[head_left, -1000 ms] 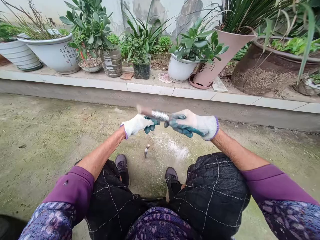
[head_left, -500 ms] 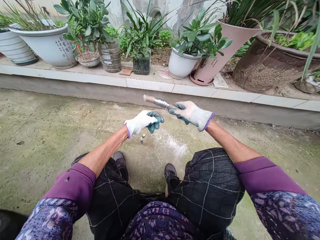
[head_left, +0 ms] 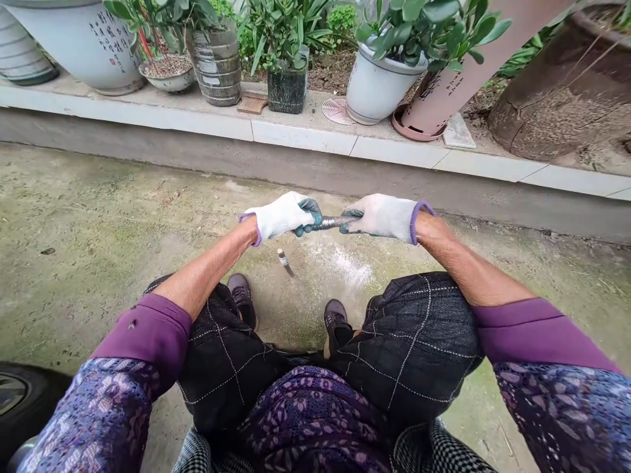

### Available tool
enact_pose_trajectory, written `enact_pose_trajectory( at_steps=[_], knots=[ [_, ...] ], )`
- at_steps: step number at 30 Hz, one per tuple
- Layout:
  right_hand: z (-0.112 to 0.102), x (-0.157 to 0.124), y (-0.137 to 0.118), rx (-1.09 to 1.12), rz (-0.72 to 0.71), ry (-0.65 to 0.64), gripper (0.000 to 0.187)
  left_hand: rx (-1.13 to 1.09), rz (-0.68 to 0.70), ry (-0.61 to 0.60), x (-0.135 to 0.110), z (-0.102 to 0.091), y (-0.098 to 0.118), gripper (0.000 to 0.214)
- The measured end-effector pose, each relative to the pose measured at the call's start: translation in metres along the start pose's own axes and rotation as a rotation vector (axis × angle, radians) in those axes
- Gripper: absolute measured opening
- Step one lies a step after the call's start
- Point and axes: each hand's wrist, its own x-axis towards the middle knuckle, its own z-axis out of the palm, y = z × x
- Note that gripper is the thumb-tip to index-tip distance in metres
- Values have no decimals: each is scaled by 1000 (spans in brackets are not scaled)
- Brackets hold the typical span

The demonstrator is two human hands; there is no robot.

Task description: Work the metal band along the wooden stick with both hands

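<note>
Between my two gloved hands a slim rod wound with silvery wire (head_left: 326,223) lies nearly level. My left hand (head_left: 286,217), in a white glove with dark green fingers, is closed around the rod's left part and hides that end. On the other side my right hand (head_left: 382,215), in a matching glove, grips the rod's right part. Only a short wire-wound stretch shows between the fingers. Below my left hand a small pale cylinder with a label (head_left: 282,257) stands on the concrete. White powder (head_left: 348,266) is scattered on the ground beneath the rod.
A low tiled ledge (head_left: 300,136) runs across in front, bearing several potted plants, among them a white pot (head_left: 377,89) and a dark square pot (head_left: 287,90). My shoes (head_left: 336,318) flank the ground below my hands. A wheel (head_left: 22,401) stands at the lower left.
My left hand has closed on the rod's free left end, where it was apart before. The rod has gone from slanted to nearly level. The view has tilted downward.
</note>
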Motion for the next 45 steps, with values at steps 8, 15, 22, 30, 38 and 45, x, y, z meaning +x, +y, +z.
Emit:
enact_pose_trajectory(
  at_steps=[8,15,22,30,38,45],
  knots=[
    [-6,8,2,-63,104,326,20,-152,22,49,-2,7,9,7],
    [-5,16,-1,-49,113,373,22,-246,23,30,-13,6,11,9],
    [-18,-5,-19,596,67,284,26,-286,-16,-25,-16,0,-8,9],
    [-14,-23,-26,563,-80,-251,31,-75,66,21,-15,-16,-3,20],
    [0,11,-12,-56,45,59,12,-131,-14,-2,-8,3,-11,12],
    [-10,6,-16,243,43,354,23,-384,54,91,-11,-6,5,13]
  ],
)
